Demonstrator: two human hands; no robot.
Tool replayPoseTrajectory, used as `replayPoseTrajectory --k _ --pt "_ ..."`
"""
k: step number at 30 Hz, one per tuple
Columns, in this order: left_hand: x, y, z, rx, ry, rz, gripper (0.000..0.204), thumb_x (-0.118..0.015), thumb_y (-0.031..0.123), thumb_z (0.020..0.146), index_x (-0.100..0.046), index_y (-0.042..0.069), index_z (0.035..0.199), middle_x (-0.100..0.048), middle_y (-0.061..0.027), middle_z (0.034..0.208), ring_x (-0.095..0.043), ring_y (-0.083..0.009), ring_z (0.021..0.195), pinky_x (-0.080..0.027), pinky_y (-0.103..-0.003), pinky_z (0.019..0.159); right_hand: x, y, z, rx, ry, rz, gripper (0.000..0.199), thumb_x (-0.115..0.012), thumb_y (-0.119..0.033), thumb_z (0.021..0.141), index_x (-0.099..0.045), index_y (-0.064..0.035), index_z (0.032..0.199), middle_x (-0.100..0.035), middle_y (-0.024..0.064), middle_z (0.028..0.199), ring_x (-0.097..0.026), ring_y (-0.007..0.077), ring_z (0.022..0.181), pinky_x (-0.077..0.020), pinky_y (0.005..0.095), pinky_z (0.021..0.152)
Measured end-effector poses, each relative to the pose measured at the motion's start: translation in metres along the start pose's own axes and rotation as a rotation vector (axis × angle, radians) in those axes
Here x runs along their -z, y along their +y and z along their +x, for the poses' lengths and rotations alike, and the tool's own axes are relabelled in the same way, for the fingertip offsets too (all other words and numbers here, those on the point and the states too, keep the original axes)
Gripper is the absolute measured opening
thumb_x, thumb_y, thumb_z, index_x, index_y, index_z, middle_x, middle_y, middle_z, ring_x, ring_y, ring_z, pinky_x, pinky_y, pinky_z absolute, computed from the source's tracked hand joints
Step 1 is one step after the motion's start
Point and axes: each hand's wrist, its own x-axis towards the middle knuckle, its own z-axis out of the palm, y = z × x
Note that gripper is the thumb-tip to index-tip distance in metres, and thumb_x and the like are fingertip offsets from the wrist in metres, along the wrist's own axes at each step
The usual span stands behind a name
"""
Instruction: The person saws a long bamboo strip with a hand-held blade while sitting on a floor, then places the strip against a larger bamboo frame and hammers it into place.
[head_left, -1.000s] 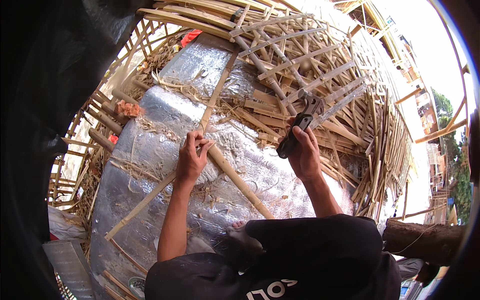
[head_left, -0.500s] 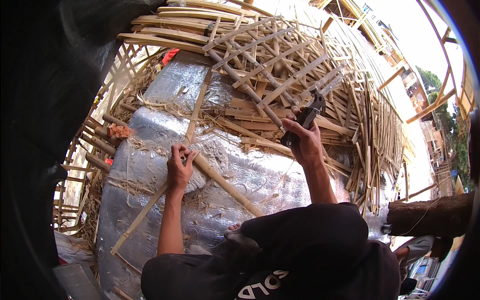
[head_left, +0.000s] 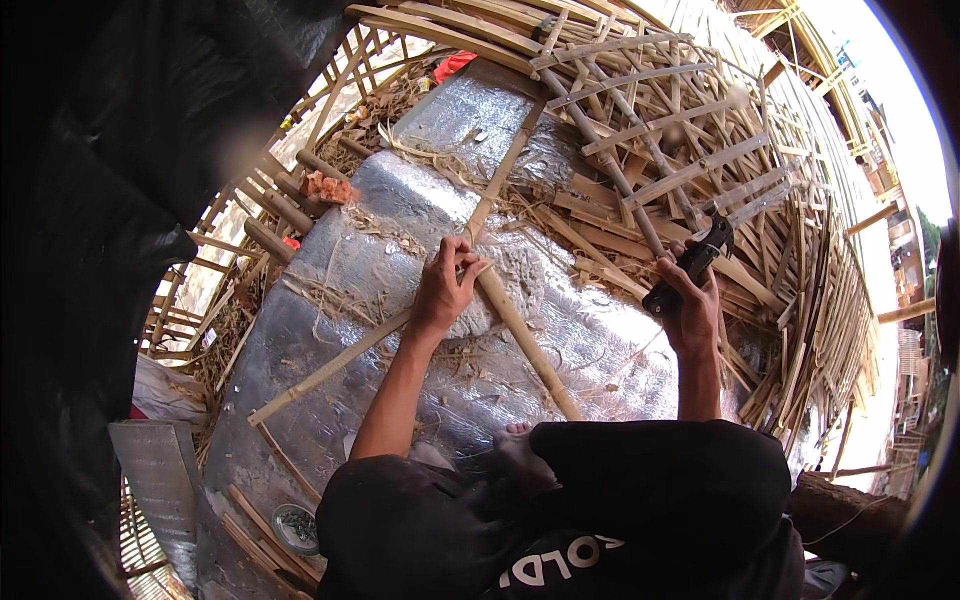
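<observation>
My left hand [head_left: 447, 290] is closed in a pinch over the spot where bamboo pieces meet; whatever is between its fingertips is too small to make out. From there a bamboo pole [head_left: 530, 345] runs toward my knee, a flat bamboo strip [head_left: 330, 372] slants to the lower left, and another strip [head_left: 505, 170] reaches away to the far side. Under the joint lies a rough grey stone block [head_left: 518, 290]. Raised at the right, my right hand [head_left: 692, 315] grips a black hand tool [head_left: 708, 248] with a curved, claw-like end, apart from the bamboo.
A silvery foil sheet [head_left: 600, 350] with scattered shavings covers the floor. Piled bamboo slats [head_left: 800, 290] and a bamboo lattice [head_left: 650, 130] fill the far right. Orange brick pieces [head_left: 328, 188] lie at the left, near a dark hanging sheet [head_left: 90, 200]. A small round container [head_left: 296, 528] stands lower left.
The view has swung, so the scene sits farther right and the round container shows at lower left. Both hands keep nearly the same pose, the left at the joint, the right holding the tool.
</observation>
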Motion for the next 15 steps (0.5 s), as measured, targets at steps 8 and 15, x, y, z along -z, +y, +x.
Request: replayPoseTrajectory --k 8,15 --pt "-0.002 -0.003 0.004 -0.009 0.004 0.012 0.033 -0.074 0.006 0.09 -0.046 0.003 0.108 -0.064 -0.0117 0.089 -0.074 -0.0264 0.087 -0.056 -0.038 0.07 0.013 0.006 0.006 -0.053 -0.091 0.031 0.03 -0.068 -0.001 0.091 -0.056 0.0012 0.118 -0.061 0.0063 0.113 -0.062 0.0151 0.097 -0.051 0.0284 0.084" --pt "-0.001 0.0 0.009 -0.037 -0.017 0.039 0.035 -0.073 0.007 0.091 -0.043 0.004 0.11 -0.065 -0.013 0.09 -0.074 -0.0279 0.089 -0.055 -0.039 0.068 0.026 0.014 0.001 -0.065 -0.284 -0.018 0.039 -0.062 -0.002 0.096 -0.048 0.0032 0.132 -0.056 0.0132 0.123 -0.062 0.0201 0.104 -0.0513 0.0283 0.085"
